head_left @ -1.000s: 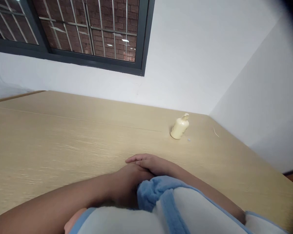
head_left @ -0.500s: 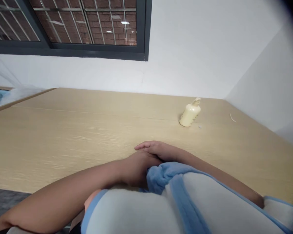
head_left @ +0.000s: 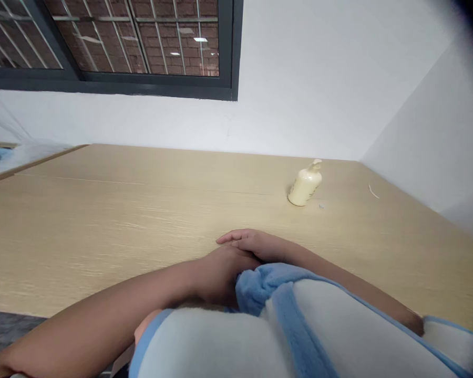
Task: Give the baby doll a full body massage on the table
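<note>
My left hand (head_left: 223,273) rests at the near side of the wooden tabletop, in front of my body. Its fingers are hidden behind my right hand and the blue fabric bow (head_left: 254,286) on my clothing. Across the back of it lies my right hand (head_left: 256,244), touching it, with the fingers stretched out towards the left. Nothing shows in the right hand. A cream-coloured pump bottle (head_left: 305,187) with small dark print stands upright on the tabletop (head_left: 161,210), beyond my hands and to the right, apart from both.
A small pale scrap (head_left: 321,206) lies beside the bottle, and a thin white strip (head_left: 373,191) farther right. White walls (head_left: 299,79) border the back and right. A dark-framed window (head_left: 142,84) with bars is above. Translucent sheeting (head_left: 35,152) hangs beyond the left edge.
The whole view has shifted very slightly. Both hands keep the same pose, and the bottle stands in the same place on the table.
</note>
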### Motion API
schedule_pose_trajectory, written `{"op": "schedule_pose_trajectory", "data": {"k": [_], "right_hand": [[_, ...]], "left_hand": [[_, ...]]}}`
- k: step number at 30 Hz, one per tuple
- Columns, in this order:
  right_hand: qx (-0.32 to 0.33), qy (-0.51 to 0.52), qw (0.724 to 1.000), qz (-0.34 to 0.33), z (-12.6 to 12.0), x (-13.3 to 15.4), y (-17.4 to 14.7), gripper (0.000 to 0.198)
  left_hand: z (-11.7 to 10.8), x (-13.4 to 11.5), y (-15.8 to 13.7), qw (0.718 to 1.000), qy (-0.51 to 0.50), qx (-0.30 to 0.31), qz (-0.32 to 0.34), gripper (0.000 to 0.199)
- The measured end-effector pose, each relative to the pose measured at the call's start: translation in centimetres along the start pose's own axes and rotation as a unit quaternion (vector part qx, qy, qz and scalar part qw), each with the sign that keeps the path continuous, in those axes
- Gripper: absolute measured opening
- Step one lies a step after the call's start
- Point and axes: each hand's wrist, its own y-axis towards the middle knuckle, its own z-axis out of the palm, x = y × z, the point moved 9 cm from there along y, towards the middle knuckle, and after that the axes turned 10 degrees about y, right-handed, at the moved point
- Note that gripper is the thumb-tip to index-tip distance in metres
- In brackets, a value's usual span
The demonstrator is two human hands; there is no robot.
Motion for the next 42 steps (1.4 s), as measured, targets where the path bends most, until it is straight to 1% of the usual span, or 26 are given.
{"op": "schedule_pose_trajectory", "data": {"k": [3,13,18,25,31,36,42], "right_hand": [[0.005,0.006,1.000,0.009,-0.2,-0.5,0.2,0.033],[0.007,0.009,1.000,0.007,-0.4,-0.9,0.4,0.033],[0.013,0.011,1.000,0.007,-0.3,-0.9,0.5,0.033],[0.006,0.006,1.000,-0.001,-0.6,-1.0,0.6,0.032],[0.007,0.016,1.000,0.005,-0.6,-1.2,0.6,0.031],[0.015,0.045,0.999,0.011,-0.4,-1.4,0.6,0.033],[0.009,0.045,0.999,0.011,-0.3,-1.2,0.5,0.034]], "left_hand": [[0.4,0.4,0.1,1.000,0.000,0.017,-0.008,0.032],[0.6,0.8,0.1,1.000,-0.008,0.020,-0.019,0.035],[0.6,0.9,0.0,1.000,-0.013,0.017,-0.013,0.039],[0.5,0.8,0.0,1.000,-0.010,0.010,-0.002,0.036],[0.7,0.7,0.1,1.000,-0.005,0.010,0.007,0.025],[0.6,0.4,0.2,1.000,-0.006,0.026,-0.010,0.027],[0.7,0.3,0.3,0.999,0.001,0.046,-0.025,0.027]]}}
